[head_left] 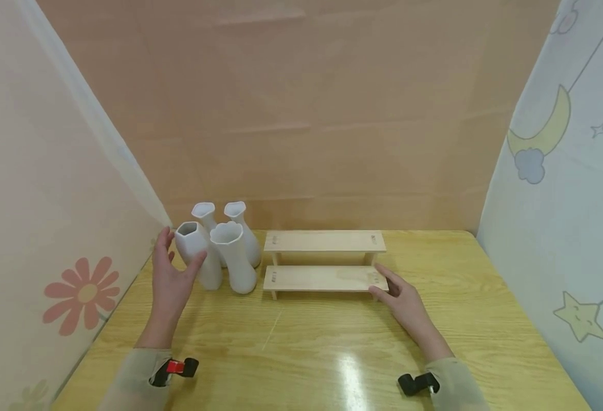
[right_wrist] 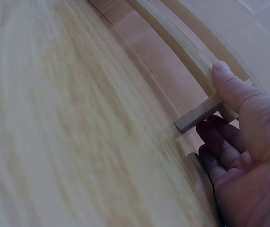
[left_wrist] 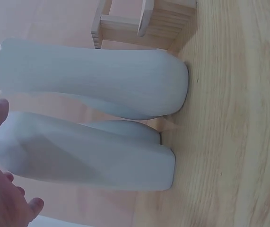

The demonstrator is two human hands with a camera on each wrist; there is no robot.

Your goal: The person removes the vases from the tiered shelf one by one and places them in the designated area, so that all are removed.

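Observation:
A white vase with an angular mouth [head_left: 191, 245] stands upright at the left, with my left hand [head_left: 172, 279] spread around its upper part. The thumb is on the vase's right side and the fingers on its left. Close beside it stands a white vase with a scalloped rim [head_left: 234, 260]. My right hand [head_left: 404, 302] grips the right end of the lower step of a two-tier wooden stand [head_left: 324, 278]. In the right wrist view the thumb [right_wrist: 227, 78] lies against the board's edge, and the curled fingers [right_wrist: 220, 142] are near the leg.
Two more white vases, one with a flared mouth [head_left: 204, 210] and another [head_left: 236, 210], stand behind the front pair. All rest on a wood-grain table [head_left: 301, 342]. A plain backdrop [head_left: 312, 114] rises behind; printed sheets [head_left: 563, 228] flank both sides.

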